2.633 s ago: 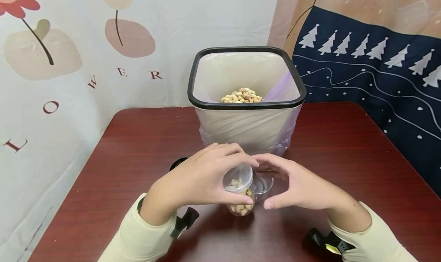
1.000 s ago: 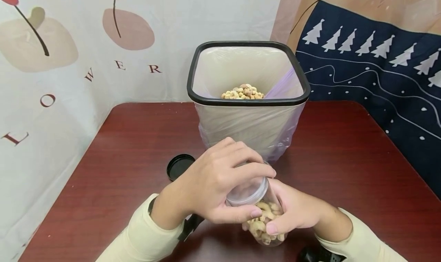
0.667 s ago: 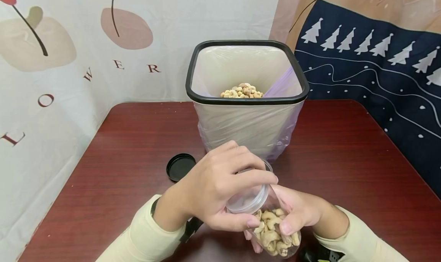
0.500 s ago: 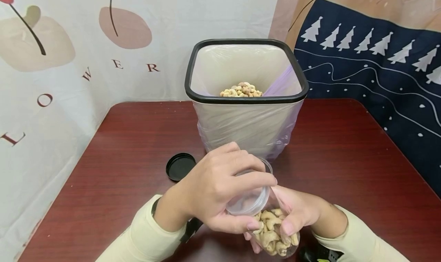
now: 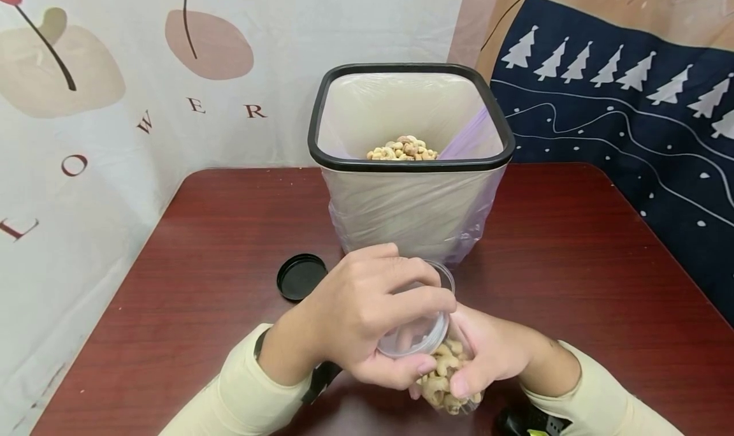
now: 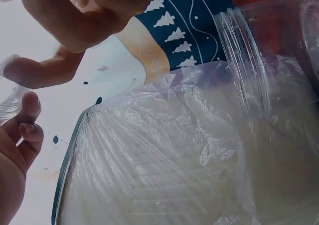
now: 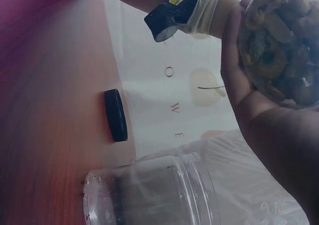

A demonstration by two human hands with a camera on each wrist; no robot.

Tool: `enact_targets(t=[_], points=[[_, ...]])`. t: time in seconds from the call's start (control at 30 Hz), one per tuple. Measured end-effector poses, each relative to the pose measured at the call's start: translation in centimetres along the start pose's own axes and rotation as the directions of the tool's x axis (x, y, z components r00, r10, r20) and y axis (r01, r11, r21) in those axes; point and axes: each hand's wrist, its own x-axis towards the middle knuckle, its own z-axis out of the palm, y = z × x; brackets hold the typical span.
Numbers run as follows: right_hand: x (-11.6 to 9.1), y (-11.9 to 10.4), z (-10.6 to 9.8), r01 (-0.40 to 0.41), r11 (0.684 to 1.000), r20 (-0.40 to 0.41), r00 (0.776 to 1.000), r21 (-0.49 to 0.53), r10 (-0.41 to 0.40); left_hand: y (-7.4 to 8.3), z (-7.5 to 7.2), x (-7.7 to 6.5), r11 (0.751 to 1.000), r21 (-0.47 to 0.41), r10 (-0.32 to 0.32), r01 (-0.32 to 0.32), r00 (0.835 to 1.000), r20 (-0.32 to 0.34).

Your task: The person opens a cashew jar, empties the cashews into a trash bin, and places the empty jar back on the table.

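Observation:
A small clear jar of cashews [image 5: 443,377] is held tilted in front of me, its base toward my side of the table. My right hand [image 5: 496,350] grips the jar's body, thumb on the near side. Over the jar's top, my left hand [image 5: 367,315] curls its fingers and thumb round the translucent lid [image 5: 421,335]. The right wrist view shows the jar's nut-filled base [image 7: 284,50] resting in the fingers. Behind the hands stands another clear jar [image 7: 154,190], uncapped and without nuts, mostly hidden in the head view.
A bin [image 5: 410,206] with a black rim and plastic liner stands at the table's back, a heap of nuts [image 5: 403,149] showing inside. Left of my hands lies a black lid [image 5: 301,278]. Printed cloths [image 5: 229,130] hang behind the dark red table [image 5: 573,251].
My right hand has come from beside the cashew jar to grip its body. The jar has tipped and moved right and toward me; its base has lifted slightly in the last half second.

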Motion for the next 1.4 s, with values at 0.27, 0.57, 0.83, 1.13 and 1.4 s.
enact_targets(t=[0.27, 0.57, 0.83, 1.13, 1.4], points=[[-0.16, 0.03, 0.32, -0.015, 1.000, -0.076, 0.997, -0.003, 0.014, -0.03, 0.04, -0.07, 1.000, 0.003, -0.023, 0.023, 1.000, -0.003], [-0.11, -0.01, 0.58, -0.027, 1.000, -0.120, 0.992, 0.002, 0.027, -0.06, 0.10, -0.11, 0.999, 0.004, -0.046, 0.046, 0.999, 0.000], [-0.02, 0.03, 0.63, -0.023, 1.000, -0.136, 0.991, -0.022, 0.020, -0.16, 0.22, -0.26, 0.997, -0.013, -0.070, 0.070, 0.998, -0.011], [0.16, 0.19, 0.68, -0.021, 0.997, -0.154, 0.988, -0.070, 0.011, -0.25, 0.17, -0.24, 0.995, -0.036, -0.096, 0.096, 0.995, 0.008], [0.48, 0.33, 0.73, -0.009, 0.990, -0.182, 0.983, -0.142, -0.018, -0.29, 0.08, -0.32, 0.993, -0.061, -0.105, 0.106, 0.994, 0.020]])
